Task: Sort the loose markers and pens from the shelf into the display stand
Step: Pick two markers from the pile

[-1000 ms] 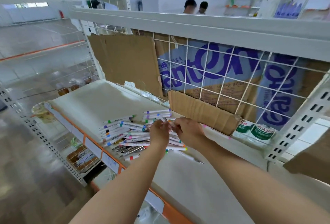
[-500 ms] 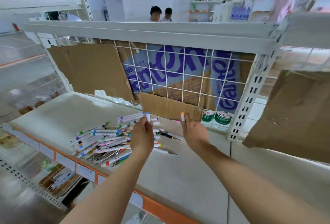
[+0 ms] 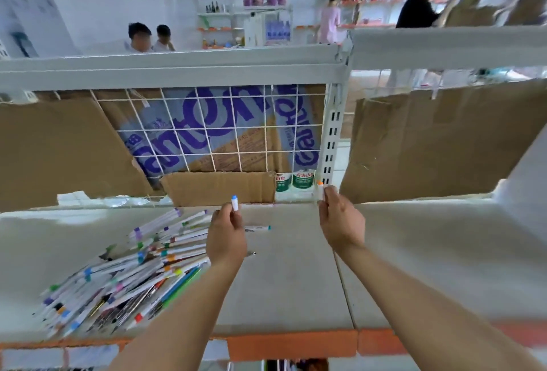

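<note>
A heap of loose white markers and pens [image 3: 127,279] with coloured bands lies on the white shelf [image 3: 290,282] at the left. My left hand [image 3: 226,237] is raised above the heap's right edge and grips an upright white marker with a blue tip [image 3: 234,202]. My right hand [image 3: 340,219] is further right, near the shelf's upright post, and holds an upright white marker with an orange tip [image 3: 320,188]. No display stand is in view.
A wire grid [image 3: 213,131] backed by cardboard and a purple-lettered box closes the shelf's rear. A slotted white post [image 3: 331,140] stands beside my right hand. Two stray pens [image 3: 257,227] lie behind my left hand. An orange price strip [image 3: 293,344] edges the shelf. People stand in the background.
Both hands have lifted off the heap, each with a marker, and moved apart; my right hand has gone right toward the post. The view has swung right.
</note>
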Motion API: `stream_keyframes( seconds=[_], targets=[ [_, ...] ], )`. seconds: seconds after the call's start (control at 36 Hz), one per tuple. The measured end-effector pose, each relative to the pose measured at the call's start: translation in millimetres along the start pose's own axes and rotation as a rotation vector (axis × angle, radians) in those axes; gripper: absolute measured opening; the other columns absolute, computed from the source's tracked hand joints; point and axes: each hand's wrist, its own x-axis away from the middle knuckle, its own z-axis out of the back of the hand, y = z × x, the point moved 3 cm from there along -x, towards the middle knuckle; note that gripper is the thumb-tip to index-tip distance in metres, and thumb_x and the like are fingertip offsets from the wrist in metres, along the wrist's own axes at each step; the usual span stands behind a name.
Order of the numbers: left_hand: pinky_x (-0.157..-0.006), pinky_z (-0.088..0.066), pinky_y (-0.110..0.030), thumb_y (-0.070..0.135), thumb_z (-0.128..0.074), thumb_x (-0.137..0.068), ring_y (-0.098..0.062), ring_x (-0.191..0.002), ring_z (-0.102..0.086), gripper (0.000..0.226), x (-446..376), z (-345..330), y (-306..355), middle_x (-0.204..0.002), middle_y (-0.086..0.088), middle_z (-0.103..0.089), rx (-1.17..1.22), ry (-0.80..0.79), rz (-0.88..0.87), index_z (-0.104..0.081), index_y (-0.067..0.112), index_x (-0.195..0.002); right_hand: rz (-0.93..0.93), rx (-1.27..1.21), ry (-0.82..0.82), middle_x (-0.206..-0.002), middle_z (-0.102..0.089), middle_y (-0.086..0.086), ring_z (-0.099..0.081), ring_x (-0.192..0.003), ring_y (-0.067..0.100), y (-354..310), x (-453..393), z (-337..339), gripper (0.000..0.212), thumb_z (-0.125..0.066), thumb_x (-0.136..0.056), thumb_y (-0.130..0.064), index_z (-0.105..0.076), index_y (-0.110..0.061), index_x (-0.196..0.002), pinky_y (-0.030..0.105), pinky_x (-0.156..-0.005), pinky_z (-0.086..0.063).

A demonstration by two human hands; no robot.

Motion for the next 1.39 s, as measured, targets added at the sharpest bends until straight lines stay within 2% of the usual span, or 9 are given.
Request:
stream_keyframes(
  seconds=[0.22,0.42,0.56,0.67,0.78,0.89,1.03,1.25,1.39],
  targets=[
    [-0.063,-0.034,-0.037,0.019,-0.044,-0.098,-0.04,-0.084,-0.057,0.022,21,-37,37,-0.092,-0.022,-0.059,0.121,-0.14,-0.087,-0.057,0.001,-0.098,-0.215,0.071,0.098,-0.099,-0.063,0.008,-0.057,-0.095,0.029,51,43,49,0.025,-0.039,-0.099,-0.027,-0.05,-0.014,-0.117,0.033,-0.065,-0.037],
    [-0.061,-0.029,-0.032,0.023,-0.041,-0.1,-0.029,-0.077,-0.049,0.022,54,-66,90,-0.087,-0.013,-0.056,0.169,-0.246,-0.215,-0.05,0.009,-0.086,-0.323,0.084,0.252,-0.089,-0.052,0.0,-0.054,-0.082,0.026,98,78,97,0.009,-0.046,-0.096,-0.022,-0.048,-0.015,-0.092,0.03,-0.061,-0.029],
    [-0.062,-0.047,-0.039,0.032,-0.037,-0.099,-0.031,-0.076,-0.057,0.027,82,-99,125,-0.087,-0.01,-0.058,0.224,-0.312,-0.329,-0.053,0.013,-0.089,-0.384,0.117,0.3,-0.081,-0.04,-0.006,-0.041,-0.068,0.02,139,103,130,0.017,-0.043,-0.099,-0.023,-0.038,-0.018,-0.083,0.03,-0.059,-0.026],
    [-0.057,-0.043,-0.035,0.039,-0.033,-0.098,-0.031,-0.069,-0.059,0.028,114,-122,159,-0.076,-0.01,-0.058,0.26,-0.346,-0.36,-0.042,0.023,-0.076,-0.451,0.141,0.327,-0.083,-0.041,-0.006,-0.046,-0.07,0.022,178,123,158,0.017,-0.042,-0.099,-0.022,-0.037,-0.019,-0.083,0.03,-0.059,-0.027],
    [-0.061,-0.04,-0.036,0.034,-0.035,-0.099,-0.033,-0.076,-0.057,0.03,152,-139,201,-0.08,-0.012,-0.06,0.285,-0.346,-0.397,-0.051,0.013,-0.085,-0.522,0.172,0.334,-0.097,-0.055,0.003,-0.058,-0.087,0.031,218,143,191,0.012,-0.041,-0.099,-0.023,-0.046,-0.014,-0.092,0.032,-0.062,-0.029],
    [-0.063,-0.047,-0.041,0.045,-0.026,-0.096,-0.033,-0.072,-0.059,0.038,193,-158,242,-0.073,-0.01,-0.062,0.288,-0.362,-0.417,-0.047,0.017,-0.081,-0.508,0.179,0.352,-0.098,-0.058,0.004,-0.058,-0.08,0.031,258,161,223,0.011,-0.043,-0.099,-0.021,-0.049,-0.012,-0.096,0.031,-0.061,-0.03],
    [-0.062,-0.043,-0.038,0.04,-0.033,-0.098,-0.031,-0.074,-0.058,0.03,238,-179,286,-0.077,-0.008,-0.06,0.339,-0.39,-0.395,-0.044,0.02,-0.079,-0.487,0.159,0.367,-0.092,-0.055,0.005,-0.054,-0.071,0.028,304,175,257,0.012,-0.044,-0.099,-0.02,-0.044,-0.014,-0.089,0.032,-0.058,-0.03],
    [-0.061,-0.044,-0.044,0.06,-0.017,-0.087,-0.026,-0.067,-0.055,0.052,265,-200,351,-0.066,-0.005,-0.056,0.457,-0.348,-0.442,-0.044,0.017,-0.073,-0.423,0.14,0.448,-0.086,-0.061,0.004,-0.058,-0.072,0.03,348,169,299,0.011,-0.046,-0.097,-0.021,-0.049,-0.012,-0.099,0.031,-0.056,-0.029],
    [-0.063,-0.043,-0.04,0.046,-0.031,-0.093,-0.025,-0.071,-0.054,0.043,254,-212,388,-0.077,-0.009,-0.056,0.497,-0.312,-0.46,-0.051,0.011,-0.077,-0.394,0.13,0.47,-0.077,-0.052,-0.004,-0.048,-0.063,0.025,369,136,314,0.013,-0.042,-0.098,-0.022,-0.035,-0.021,-0.088,0.031,-0.052,-0.031]
  ],
)
